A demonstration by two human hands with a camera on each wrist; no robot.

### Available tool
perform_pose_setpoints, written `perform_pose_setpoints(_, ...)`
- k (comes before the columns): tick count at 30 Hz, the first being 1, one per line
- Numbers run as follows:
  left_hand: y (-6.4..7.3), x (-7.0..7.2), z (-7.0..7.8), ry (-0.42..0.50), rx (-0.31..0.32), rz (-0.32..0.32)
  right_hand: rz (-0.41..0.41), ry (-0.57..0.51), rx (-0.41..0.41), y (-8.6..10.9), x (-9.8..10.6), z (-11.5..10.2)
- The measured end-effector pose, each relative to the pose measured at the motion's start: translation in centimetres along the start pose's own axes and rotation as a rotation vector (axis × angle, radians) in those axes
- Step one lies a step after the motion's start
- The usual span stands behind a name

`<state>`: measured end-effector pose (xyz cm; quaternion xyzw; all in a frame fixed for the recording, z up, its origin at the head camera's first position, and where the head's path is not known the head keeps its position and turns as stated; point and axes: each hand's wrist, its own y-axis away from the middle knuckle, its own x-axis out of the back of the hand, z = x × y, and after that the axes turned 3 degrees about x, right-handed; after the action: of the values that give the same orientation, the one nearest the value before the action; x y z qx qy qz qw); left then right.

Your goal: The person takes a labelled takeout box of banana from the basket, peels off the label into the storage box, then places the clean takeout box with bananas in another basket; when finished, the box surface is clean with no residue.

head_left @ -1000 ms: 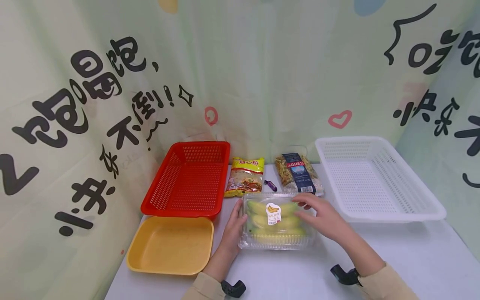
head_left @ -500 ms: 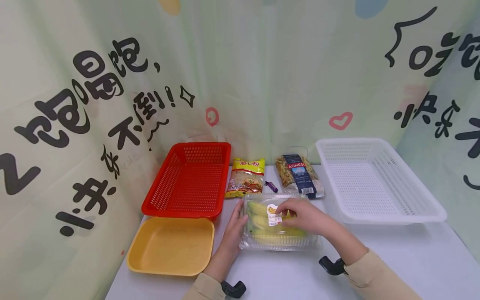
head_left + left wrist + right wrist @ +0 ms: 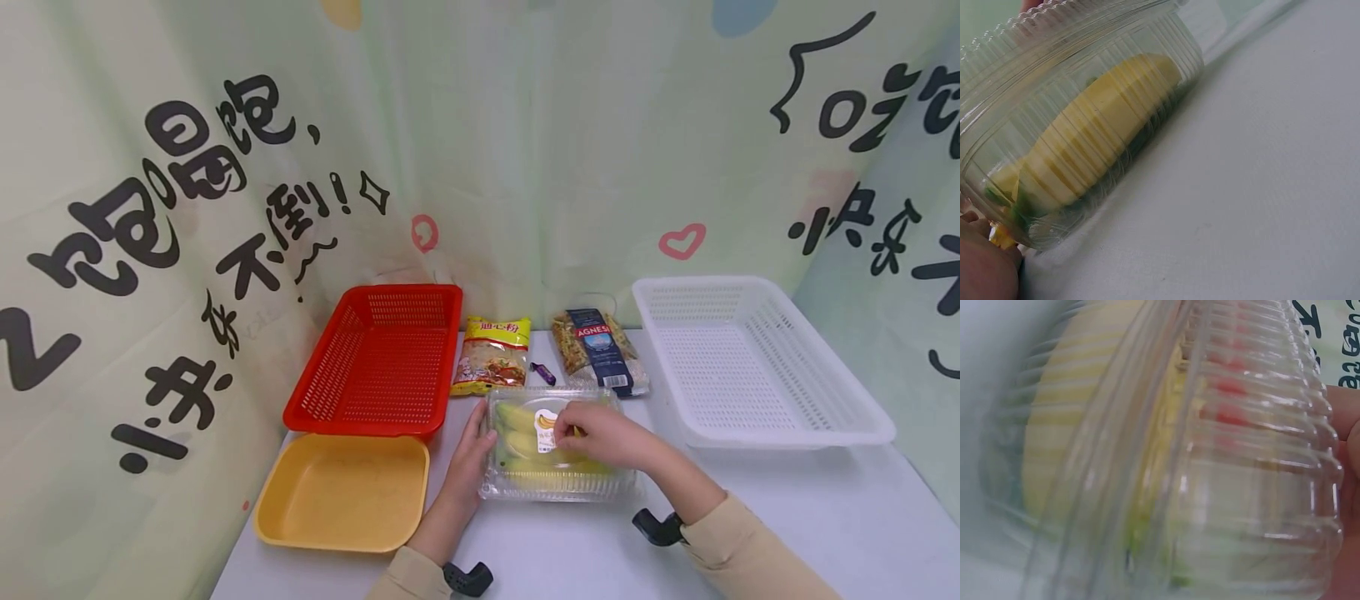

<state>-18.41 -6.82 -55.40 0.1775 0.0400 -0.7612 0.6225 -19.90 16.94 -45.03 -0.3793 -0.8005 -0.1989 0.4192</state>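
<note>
A clear plastic clamshell box [image 3: 525, 486] of yellow-green bananas [image 3: 521, 442] stands on the table, its lid down. A white sticker [image 3: 545, 423] with a banana picture is on the lid. My left hand [image 3: 463, 462] holds the box's left end, thumb at the lid's edge. In the left wrist view, its fingers [image 3: 982, 250] are beside the box's lower corner. Over the lid, my right hand [image 3: 603, 433] has thumb and index finger together on the sticker's right edge, pinching it. In the right wrist view the ridged lid [image 3: 1254, 487] hides most of that hand.
A red basket [image 3: 375, 367] and a yellow tray [image 3: 341, 533] stand at left, a white basket [image 3: 780, 429] at right. Behind the box lie a yellow noodle bag [image 3: 491, 358], a small purple wrapped piece [image 3: 543, 373] and a pasta bag [image 3: 600, 350].
My right hand has moved left from the lid's right edge to the sticker, its fingers closing together there. The left hand and the box have stayed in place.
</note>
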Motion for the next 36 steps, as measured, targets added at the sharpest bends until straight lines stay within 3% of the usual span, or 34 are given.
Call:
perform_pose_setpoints(12,0.1,-0.1,0.2,-0.017,-0.008,0.01,-0.003,-0.065,-0.019,-0.4,0.2,-0.2)
perform_pose_setpoints(27,-0.2,0.1,-0.1,-0.053,-0.001,0.045,-0.009,-0.193,-0.122,-0.7,0.5,-0.5)
perform_pose_setpoints(33,-0.1,0.2,-0.1,-0.058,0.012,0.037,0.099,-0.307,-0.27,-0.8,0.9,0.3)
perform_pose_setpoints(36,0.0,0.3,-0.1,-0.057,0.011,0.036,0.098,-0.33,-0.25,-0.8,0.8,0.7)
